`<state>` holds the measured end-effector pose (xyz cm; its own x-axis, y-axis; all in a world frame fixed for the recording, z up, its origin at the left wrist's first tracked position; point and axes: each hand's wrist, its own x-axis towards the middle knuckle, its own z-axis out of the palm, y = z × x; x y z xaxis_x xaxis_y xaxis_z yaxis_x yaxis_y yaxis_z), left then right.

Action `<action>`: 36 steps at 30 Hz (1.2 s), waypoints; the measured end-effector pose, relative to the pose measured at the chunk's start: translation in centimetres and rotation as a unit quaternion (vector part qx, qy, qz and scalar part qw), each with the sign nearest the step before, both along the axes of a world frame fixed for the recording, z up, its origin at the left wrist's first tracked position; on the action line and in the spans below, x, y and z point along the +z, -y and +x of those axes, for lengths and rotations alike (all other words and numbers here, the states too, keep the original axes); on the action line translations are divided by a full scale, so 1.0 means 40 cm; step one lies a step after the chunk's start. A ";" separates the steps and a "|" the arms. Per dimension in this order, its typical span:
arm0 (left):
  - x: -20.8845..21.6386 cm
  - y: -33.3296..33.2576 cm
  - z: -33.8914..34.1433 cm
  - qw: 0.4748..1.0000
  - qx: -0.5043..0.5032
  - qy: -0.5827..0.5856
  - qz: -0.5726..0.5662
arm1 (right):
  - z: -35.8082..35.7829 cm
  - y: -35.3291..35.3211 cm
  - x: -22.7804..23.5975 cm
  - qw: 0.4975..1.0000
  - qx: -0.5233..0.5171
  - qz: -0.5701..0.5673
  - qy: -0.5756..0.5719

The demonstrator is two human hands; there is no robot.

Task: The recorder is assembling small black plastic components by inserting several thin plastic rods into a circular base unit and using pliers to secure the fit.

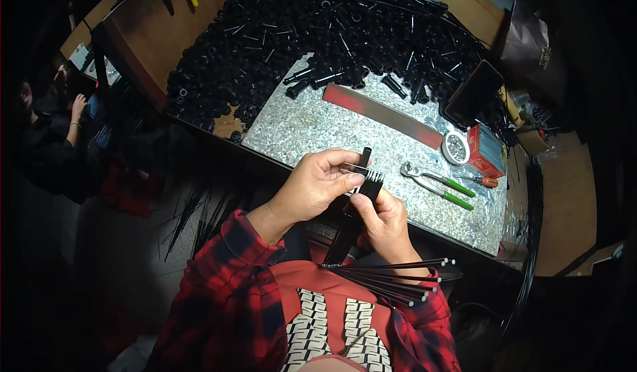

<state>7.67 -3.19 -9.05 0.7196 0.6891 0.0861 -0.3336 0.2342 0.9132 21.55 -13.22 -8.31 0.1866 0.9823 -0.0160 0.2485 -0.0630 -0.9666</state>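
Note:
In front of my chest, my left hand (pixel 310 185) pinches a short black tube (pixel 366 154) and thin metal rod ends beside it between thumb and fingers. Below and to its right, my right hand (pixel 385 223) is closed around a bundle of thin black rods (pixel 342 240) that look like umbrella ribs. Their upper ends show as a comb-like row near my left thumb. Lower down, several rods with pale round tips (pixel 424 284) fan out to the right, across my right forearm. My fingers hide exactly how tube and rods meet.
Beyond my hands lies a speckled board (pixel 298 120) carrying a long red-brown bar (pixel 385 114), green-handled pincers (pixel 438 186), a white dish (pixel 456 159) of small metal parts and a red box (pixel 484 163). A heap of black tubular parts (pixel 285 33) lies behind. Another person (pixel 56 133) is at left.

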 end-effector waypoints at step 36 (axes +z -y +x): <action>-0.046 0.089 0.028 0.989 0.111 0.069 -0.070 | 0.017 -0.015 -0.071 0.989 0.041 0.051 -0.131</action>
